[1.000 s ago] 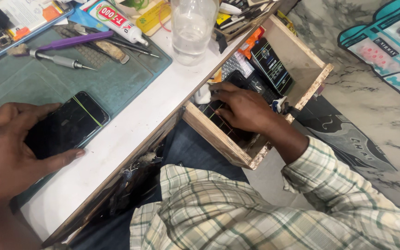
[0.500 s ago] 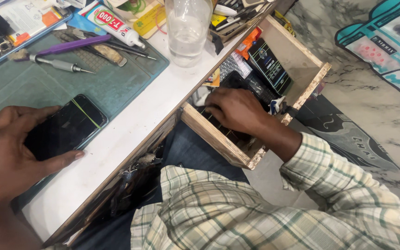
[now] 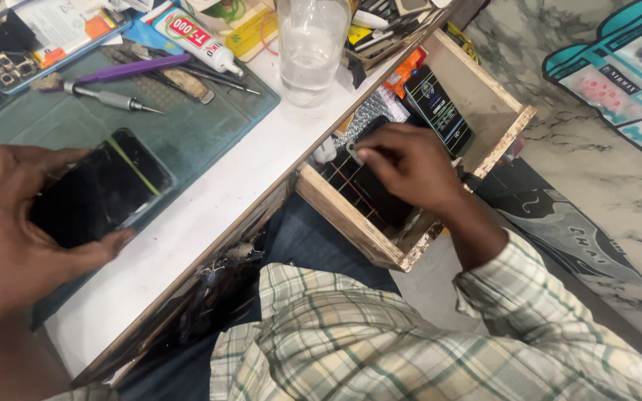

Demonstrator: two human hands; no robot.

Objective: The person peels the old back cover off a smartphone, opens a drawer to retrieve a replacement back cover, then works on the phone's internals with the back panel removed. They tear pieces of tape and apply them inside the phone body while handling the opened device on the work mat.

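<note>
Both hands busy: left hand [image 3: 16, 238] clasps a black phone [image 3: 98, 189], right hand [image 3: 410, 167] pinches something small over the wooden drawer [image 3: 499, 134].

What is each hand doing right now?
Left hand: closed around a dark phone.
Right hand: in the wooden drawer, fingers pinching something small, unclear what.

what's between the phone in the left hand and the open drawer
In the head view, the green mat's edge and a bare strip of white bench separate the phone from the drawer.
</note>
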